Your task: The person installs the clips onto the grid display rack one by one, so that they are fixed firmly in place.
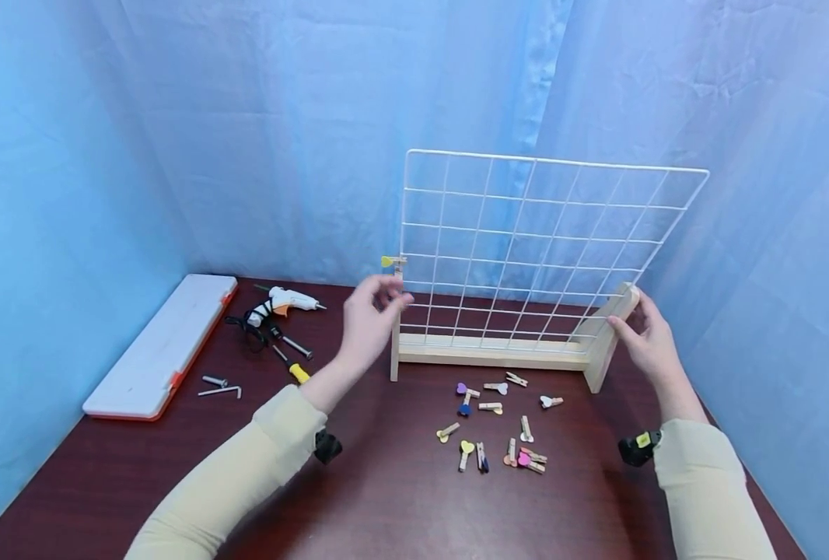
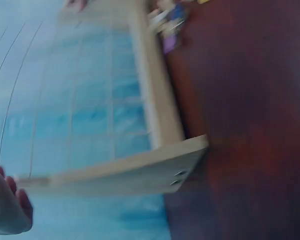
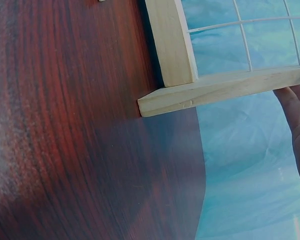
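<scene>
A white wire grid (image 1: pixel 519 233) stands upright in a wooden stand (image 1: pixel 491 354). My right hand (image 1: pixel 648 342) holds the stand's right side piece near its top, thumb in front and fingers behind; in the right wrist view, fingers (image 3: pixel 292 107) press against its outer side. Beside the top of the left side piece is my left hand (image 1: pixel 369 323), its fingers loosely bent and thumb apart from them. Just above it, a clothespin with a yellow heart (image 1: pixel 390 261) sits at the grid's left edge. The left wrist view is blurred; two screw heads (image 2: pixel 179 177) show on the left side piece.
Several small heart clothespins (image 1: pixel 490 407) lie scattered before the stand. To the left are a glue gun (image 1: pixel 285 302), a yellow-handled screwdriver (image 1: pixel 295 369), bolts (image 1: pixel 215 381), a hex key (image 1: pixel 222 391) and a white case with orange edges (image 1: pixel 159 346). Blue curtains surround the table.
</scene>
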`<state>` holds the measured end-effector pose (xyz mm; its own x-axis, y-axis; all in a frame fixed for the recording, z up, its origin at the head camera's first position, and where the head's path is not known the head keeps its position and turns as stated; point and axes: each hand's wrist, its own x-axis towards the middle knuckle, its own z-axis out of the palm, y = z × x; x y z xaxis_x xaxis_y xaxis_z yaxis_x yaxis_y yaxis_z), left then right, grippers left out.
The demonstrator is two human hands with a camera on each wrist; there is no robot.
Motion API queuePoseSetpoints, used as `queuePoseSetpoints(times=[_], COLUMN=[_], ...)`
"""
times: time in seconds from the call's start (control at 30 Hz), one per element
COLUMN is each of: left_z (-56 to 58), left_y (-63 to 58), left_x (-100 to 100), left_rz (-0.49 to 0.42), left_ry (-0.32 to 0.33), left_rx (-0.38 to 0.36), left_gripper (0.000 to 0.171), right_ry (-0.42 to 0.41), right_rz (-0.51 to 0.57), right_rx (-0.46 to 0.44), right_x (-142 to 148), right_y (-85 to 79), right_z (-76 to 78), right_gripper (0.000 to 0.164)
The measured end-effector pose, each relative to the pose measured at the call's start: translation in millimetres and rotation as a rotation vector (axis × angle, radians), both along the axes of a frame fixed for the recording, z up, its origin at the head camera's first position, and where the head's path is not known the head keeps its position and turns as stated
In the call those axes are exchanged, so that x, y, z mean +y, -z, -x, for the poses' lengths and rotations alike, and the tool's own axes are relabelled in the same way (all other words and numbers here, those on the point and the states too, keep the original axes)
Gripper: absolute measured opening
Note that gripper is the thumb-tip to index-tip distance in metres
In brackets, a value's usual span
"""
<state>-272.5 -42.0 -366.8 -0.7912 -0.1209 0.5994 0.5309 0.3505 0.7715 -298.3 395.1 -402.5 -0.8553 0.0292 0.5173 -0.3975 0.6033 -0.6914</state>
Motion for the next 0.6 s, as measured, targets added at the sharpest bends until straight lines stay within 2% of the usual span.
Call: queuePoseSetpoints(times=[0.07, 0.23, 0.33, 0.47, 0.6], left_z=[-12.4, -39.5, -50.0, -56.3, -57.0], left_y=[12.2, 53.1, 72.0, 84.0, 88.4], left_x=[8, 21, 24, 28, 33], left_rz=[0.126, 0.457, 0.644, 0.838, 0.953], left_ry=[0.089, 0.339, 0.457, 0.551, 0.620], left_rx=[-0.042, -0.168, -0.182, -0.126, -0.099], left_gripper=[0.025, 0.032, 0.036, 0.040, 0.036], right_ry=[0.040, 0.112, 0.113, 0.112, 0.105], right_rz=[-0.037, -0.123, -0.120, -0.112, -0.104], right_rx=[-0.012, -0.029, -0.031, -0.049, -0.072], right_x=[3, 4, 4, 4, 3], right_y=[3.4, 5.3, 5.3, 4.9, 4.0], right_z=[1.7, 3.5, 3.8, 3.1, 2.1], right_gripper=[0.054, 0.041, 0.038, 0.039, 0.041])
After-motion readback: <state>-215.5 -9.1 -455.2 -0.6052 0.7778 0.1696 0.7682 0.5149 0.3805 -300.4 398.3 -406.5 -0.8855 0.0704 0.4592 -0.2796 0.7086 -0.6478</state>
